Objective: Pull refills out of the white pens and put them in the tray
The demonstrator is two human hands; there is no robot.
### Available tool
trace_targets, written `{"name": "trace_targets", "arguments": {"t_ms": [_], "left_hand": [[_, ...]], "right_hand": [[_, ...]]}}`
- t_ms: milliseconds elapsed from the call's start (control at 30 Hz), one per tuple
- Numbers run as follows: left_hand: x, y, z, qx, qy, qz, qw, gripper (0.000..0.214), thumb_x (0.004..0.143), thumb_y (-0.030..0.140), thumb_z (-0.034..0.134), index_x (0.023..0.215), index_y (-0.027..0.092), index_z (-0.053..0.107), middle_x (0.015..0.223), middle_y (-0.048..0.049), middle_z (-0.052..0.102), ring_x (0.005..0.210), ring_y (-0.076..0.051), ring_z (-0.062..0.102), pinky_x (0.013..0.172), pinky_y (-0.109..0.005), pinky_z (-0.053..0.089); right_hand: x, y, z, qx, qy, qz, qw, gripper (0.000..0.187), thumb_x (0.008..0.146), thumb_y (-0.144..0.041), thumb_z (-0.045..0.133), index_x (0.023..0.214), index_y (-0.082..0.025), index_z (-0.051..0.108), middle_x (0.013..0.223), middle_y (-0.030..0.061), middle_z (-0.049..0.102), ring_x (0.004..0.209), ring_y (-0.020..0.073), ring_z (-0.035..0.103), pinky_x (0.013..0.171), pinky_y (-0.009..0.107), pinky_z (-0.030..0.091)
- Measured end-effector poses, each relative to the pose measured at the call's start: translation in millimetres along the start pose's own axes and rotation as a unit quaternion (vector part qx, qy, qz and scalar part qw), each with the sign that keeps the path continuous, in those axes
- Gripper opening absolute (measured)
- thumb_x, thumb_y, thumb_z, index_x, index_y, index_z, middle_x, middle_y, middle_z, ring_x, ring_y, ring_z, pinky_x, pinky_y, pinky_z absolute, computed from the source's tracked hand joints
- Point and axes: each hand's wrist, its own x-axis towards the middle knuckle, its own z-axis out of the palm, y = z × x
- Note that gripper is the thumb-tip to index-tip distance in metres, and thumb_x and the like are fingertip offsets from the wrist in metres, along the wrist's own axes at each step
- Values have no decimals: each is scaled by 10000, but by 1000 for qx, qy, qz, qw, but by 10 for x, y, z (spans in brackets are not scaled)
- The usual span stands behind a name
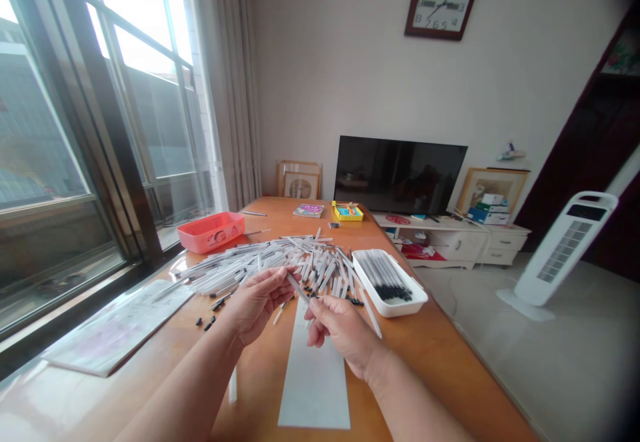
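While left hand (263, 301) pinches slim greyish plastic tube (299, 289), right hand (343, 327) grips its near end; probably fitting step, next needing straight alignment.

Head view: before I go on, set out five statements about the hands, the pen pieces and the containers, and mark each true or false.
1. The left hand and the right hand hold one pen piece between them. True.
2. The white tray stands left of the loose pile. False: the white tray is right of the loose pile.
3. The pieces in the tray have their black ends toward the person. True.
4. The pink box is on the floor. False: the pink box stands on the table.
5. A white paper strip lies on the table. True.
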Motion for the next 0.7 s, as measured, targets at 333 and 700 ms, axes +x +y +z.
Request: {"name": "trace_targets", "arguments": {"t_ms": [333, 700], "left_hand": [[12, 33, -9, 11, 15, 22, 1000, 216, 803, 267, 781, 963, 126, 748, 1009, -120, 766, 931, -191, 709, 861, -269, 534], [-29, 34, 11, 36, -19, 33, 999, 190, 806, 291, 775, 912, 138, 740, 961, -106, 761, 886, -186, 695, 839, -276, 524]], "right_hand": [[18, 20, 13, -23, 20, -26, 999, 325, 882, -483, 624, 806, -167, 614, 606, 6, 629, 596, 128, 516, 642, 274, 403], [-52, -80, 19, 14, -47, 1, 999, 397, 881, -527, 629, 861, -132, 669, 681, 64, 693, 627, 147, 567, 695, 302, 419]]}}
